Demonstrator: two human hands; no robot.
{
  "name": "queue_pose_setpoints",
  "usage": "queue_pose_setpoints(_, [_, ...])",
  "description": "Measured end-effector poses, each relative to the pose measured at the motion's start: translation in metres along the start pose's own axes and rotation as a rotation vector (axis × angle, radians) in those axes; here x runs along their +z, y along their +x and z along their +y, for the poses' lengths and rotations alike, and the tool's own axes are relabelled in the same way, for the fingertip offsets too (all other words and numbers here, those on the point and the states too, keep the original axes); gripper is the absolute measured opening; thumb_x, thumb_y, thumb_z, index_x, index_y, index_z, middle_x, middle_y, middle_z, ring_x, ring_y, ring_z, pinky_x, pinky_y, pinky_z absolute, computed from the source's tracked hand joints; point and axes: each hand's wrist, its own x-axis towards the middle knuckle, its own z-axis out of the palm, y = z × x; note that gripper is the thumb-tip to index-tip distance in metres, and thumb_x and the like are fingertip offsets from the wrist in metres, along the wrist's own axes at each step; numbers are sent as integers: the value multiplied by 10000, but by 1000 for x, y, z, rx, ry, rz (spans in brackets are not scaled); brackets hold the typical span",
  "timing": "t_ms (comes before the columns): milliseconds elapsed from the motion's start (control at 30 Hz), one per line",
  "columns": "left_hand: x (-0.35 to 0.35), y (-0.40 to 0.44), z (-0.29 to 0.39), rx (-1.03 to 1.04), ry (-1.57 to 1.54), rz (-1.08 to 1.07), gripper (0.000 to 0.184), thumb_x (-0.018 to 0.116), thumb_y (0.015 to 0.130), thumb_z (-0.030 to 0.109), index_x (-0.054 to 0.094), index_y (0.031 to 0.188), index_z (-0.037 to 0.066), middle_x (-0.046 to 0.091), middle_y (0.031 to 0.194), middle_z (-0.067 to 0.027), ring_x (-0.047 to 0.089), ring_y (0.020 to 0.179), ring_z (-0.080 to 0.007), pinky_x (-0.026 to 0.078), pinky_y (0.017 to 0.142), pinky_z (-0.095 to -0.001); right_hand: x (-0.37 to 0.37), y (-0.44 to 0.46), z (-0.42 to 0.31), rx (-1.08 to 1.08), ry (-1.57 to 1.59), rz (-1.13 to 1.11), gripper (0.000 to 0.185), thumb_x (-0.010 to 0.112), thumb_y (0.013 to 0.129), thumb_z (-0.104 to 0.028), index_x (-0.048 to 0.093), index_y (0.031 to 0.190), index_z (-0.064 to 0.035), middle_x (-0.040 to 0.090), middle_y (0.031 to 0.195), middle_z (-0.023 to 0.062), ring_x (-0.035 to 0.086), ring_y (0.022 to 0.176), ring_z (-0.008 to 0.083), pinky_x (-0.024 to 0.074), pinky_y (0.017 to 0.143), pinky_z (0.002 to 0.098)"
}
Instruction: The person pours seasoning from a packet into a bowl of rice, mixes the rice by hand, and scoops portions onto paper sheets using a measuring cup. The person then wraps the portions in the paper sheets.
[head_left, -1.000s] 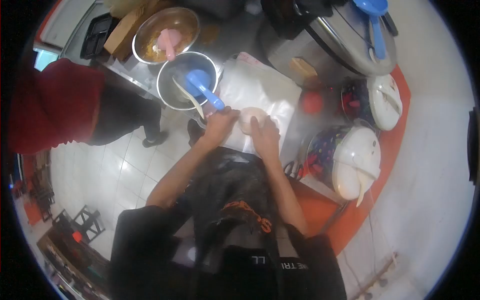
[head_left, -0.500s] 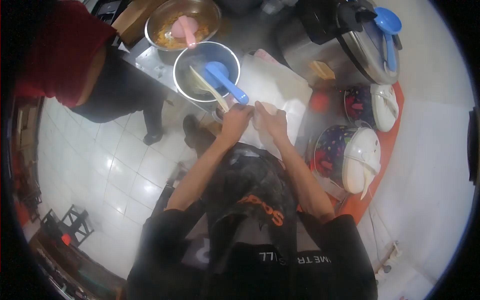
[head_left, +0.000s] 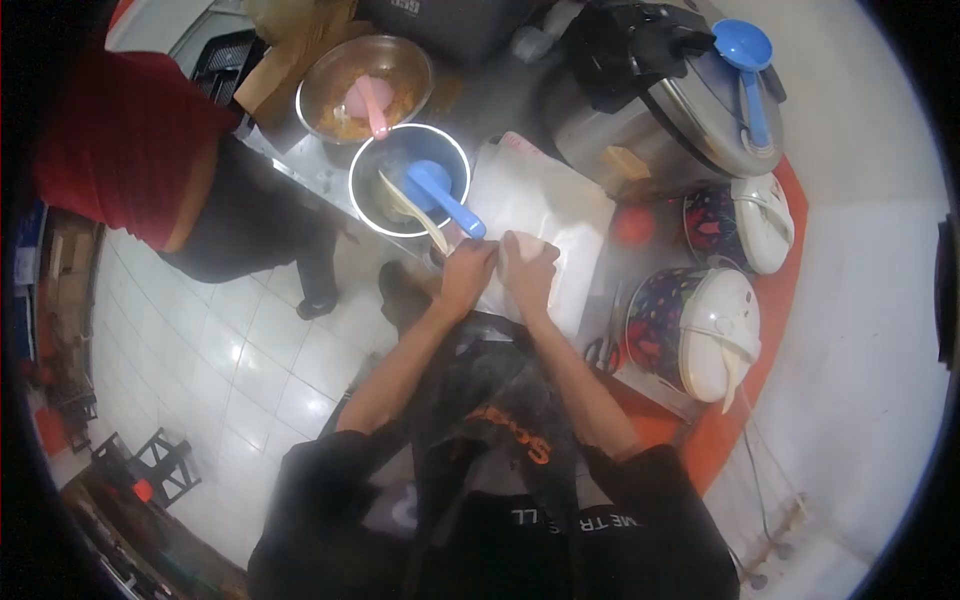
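Note:
My left hand (head_left: 467, 277) and my right hand (head_left: 530, 275) are close together at the near edge of a stack of white paper sheets (head_left: 545, 195). Between them is a pale sheet of paper (head_left: 518, 248), curled and partly hidden by my fingers. My right hand is closed around it, and the fingers of my left hand pinch at its left side. Just beyond my left hand stands a metal pot (head_left: 362, 208). In it rest a blue ladle (head_left: 452, 205) and a cream-coloured utensil (head_left: 415, 212), their handles leaning over the rim towards me.
A steel bowl (head_left: 310, 105) of yellowish food holds a pink scoop (head_left: 372, 105). At right stand a large cooker (head_left: 580, 125), a blue ladle (head_left: 745, 50) on its lid, and two patterned lidded containers (head_left: 665, 315). A person in a red top (head_left: 130, 145) stands at left.
The paper between my hands has been gathered up and shows less of its length. My right hand has turned inward over it. The view has shifted slightly.

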Motion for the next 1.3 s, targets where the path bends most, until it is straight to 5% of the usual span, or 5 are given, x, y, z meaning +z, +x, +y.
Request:
queue_pose_setpoints(333, [0, 5, 4, -143, -57, 15, 275, 694, 905, 137, 701, 1144, 1, 700, 906, -143, 678, 794, -250, 532, 741, -364, -10, 28, 17, -86, 208, -85, 845, 737, 863, -513, 398, 1423, 23, 595, 1221, 343, 615, 1127, 435, 467, 990, 463])
queue_pose_setpoints(533, [-15, -5, 54, -369, -474, 18, 273, 691, 945, 158, 696, 1156, -15, 719, 990, -83, 663, 903, -150, 530, 772, -309, -49, 23, 16, 131, 801, -460, 498, 581, 1028, -382, 548, 1332, 11, 633, 1218, 138, 627, 1094, 204, 503, 922, 297])
queue_pose_setpoints(733, [-26, -16, 110, -246, -507, 26, 235, 655, 974, 105, 697, 1169, -20, 720, 1081, -96, 658, 1004, -159, 544, 907, -307, -82, 14, 16, 258, 1135, -539, 418, 476, 1075, -320, 549, 1331, 3, 632, 1180, 115, 626, 1078, 191, 518, 921, 312])
queue_pose_setpoints(1100, [-65, -35, 134, -349, -715, 146, 207, 665, 935, -12, 734, 1129, -33, 699, 1114, -92, 634, 1004, -134, 515, 881, -279, -121, -29, -40, -35, 880, -520, 449, 435, 1085, -354, 519, 1333, 12, 629, 1156, 128, 596, 1075, 188, 478, 953, 316])
queue_pose_setpoints(1300, [-121, -63, 141, -556, -1144, 191, 288, 615, 992, 151, 674, 1228, -4, 666, 1178, -85, 619, 1047, -151, 493, 928, -303, -105, -64, -85, -381, 466, -451, 365, 478, 1074, -307, 528, 1241, 14, 598, 1133, 136, 570, 1038, 197, 466, 942, 327])
